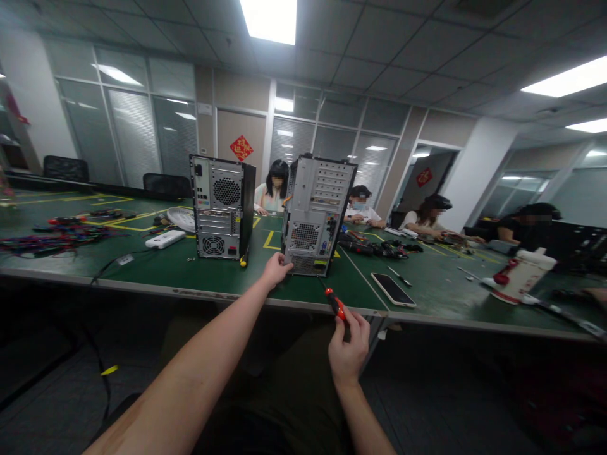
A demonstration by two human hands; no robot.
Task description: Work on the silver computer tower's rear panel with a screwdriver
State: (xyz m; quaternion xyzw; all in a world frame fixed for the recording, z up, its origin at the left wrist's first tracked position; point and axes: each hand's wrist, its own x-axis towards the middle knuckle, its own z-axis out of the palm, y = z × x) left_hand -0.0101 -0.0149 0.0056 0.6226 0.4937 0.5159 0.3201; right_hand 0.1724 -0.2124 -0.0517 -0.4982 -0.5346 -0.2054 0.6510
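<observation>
A grey computer case (307, 221) stands upright on the green table, its rear panel with slots and ports facing me. My left hand (276, 272) grips the case's lower left corner, fingers closed against the edge. In my right hand (349, 341) is a screwdriver (336, 305) with a red and black handle, held between thumb and fingers. Its shaft points up towards the bottom of the case, and whether the tip touches is too small to tell. To the left stands a second computer case (218, 212), with a yellow-handled screwdriver (244, 260) at its foot.
A phone (392, 289) and another screwdriver (399, 276) lie to the right, before a white bottle (521, 276). Cable bundles (374, 245) lie behind them. Loose wires (57, 234) and a white power strip (165, 239) are at left. Several people sit across the table (156, 275).
</observation>
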